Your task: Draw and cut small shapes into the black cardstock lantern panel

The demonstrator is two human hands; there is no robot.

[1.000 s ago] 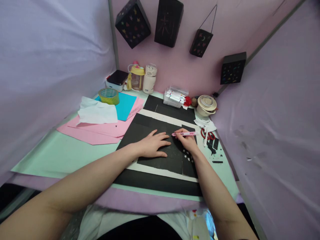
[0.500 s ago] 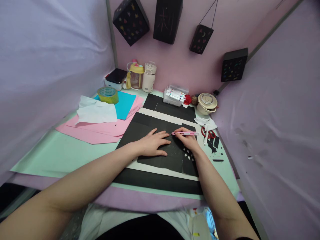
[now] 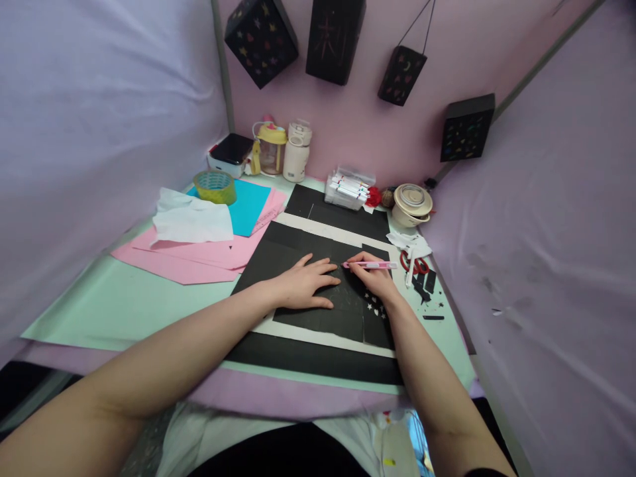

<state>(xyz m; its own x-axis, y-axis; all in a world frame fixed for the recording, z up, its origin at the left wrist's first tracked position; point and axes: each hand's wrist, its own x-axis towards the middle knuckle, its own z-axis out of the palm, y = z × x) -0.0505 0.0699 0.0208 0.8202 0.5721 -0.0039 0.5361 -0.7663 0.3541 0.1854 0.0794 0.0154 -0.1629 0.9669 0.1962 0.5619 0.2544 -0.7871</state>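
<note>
Fingers spread, my left hand [image 3: 309, 285] lies flat on a sheet of black paper [image 3: 283, 255] and presses it down. My right hand [image 3: 371, 273] grips a slim pink craft knife [image 3: 372, 265] like a pen, its tip meeting the paper just right of my left fingertips. The tip itself is too small to make out clearly. Beside my right wrist, several small star and heart cut-outs [image 3: 375, 306] show white in the black paper. Faint drawn marks lie on the paper between the hands. A pale board [image 3: 318, 339] shows beneath the sheet.
At right lie red-handled scissors [image 3: 421, 265] and black paper scraps [image 3: 430, 283]. Pink sheets [image 3: 183, 265], a blue sheet [image 3: 253, 205] and a tape roll [image 3: 215, 187] sit left. Behind stand a marker box [image 3: 348, 189], a cream bottle [image 3: 297, 152] and a lidded bowl [image 3: 412, 205].
The view has shifted very slightly. Both hands and the craft knife keep practically the same places on the black paper.
</note>
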